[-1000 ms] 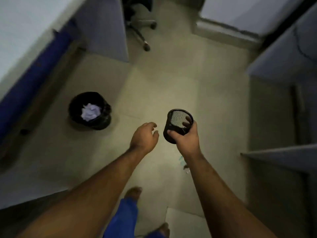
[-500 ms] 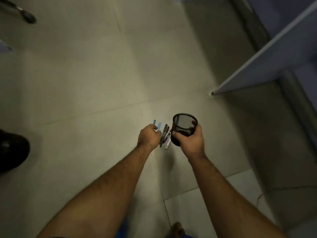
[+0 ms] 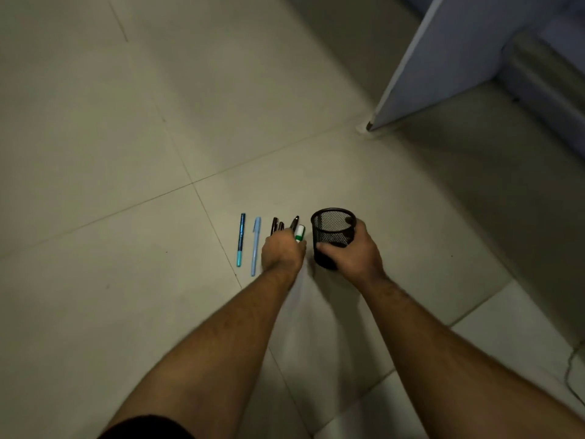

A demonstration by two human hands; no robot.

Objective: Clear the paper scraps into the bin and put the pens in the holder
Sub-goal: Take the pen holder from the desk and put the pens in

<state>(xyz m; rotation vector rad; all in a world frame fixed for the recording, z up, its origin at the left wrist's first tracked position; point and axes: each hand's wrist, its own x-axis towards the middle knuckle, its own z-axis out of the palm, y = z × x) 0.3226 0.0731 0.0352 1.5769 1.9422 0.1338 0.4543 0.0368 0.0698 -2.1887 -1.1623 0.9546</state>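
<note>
Several pens lie side by side on the tiled floor. A dark teal pen (image 3: 241, 239) is furthest left, a light blue pen (image 3: 255, 245) beside it. Two black pens (image 3: 274, 225) and a white-and-green marker (image 3: 299, 232) poke out from under my left hand (image 3: 281, 251). That hand rests on them with its fingers curled down and hidden, so I cannot see if it grips them. My right hand (image 3: 354, 255) holds the black mesh pen holder (image 3: 332, 228) upright just right of the marker. The bin and the paper scraps are out of view.
A pale blue desk panel (image 3: 443, 58) stands on the floor at the upper right, its foot (image 3: 368, 125) beyond the holder. A thin cable (image 3: 573, 369) lies on the tiles at the right edge. Bare floor tiles spread to the left.
The view has swung away from the bin and down to the pens. Both hands have dropped close to the floor, and my left hand has come down onto the black pens and the marker.
</note>
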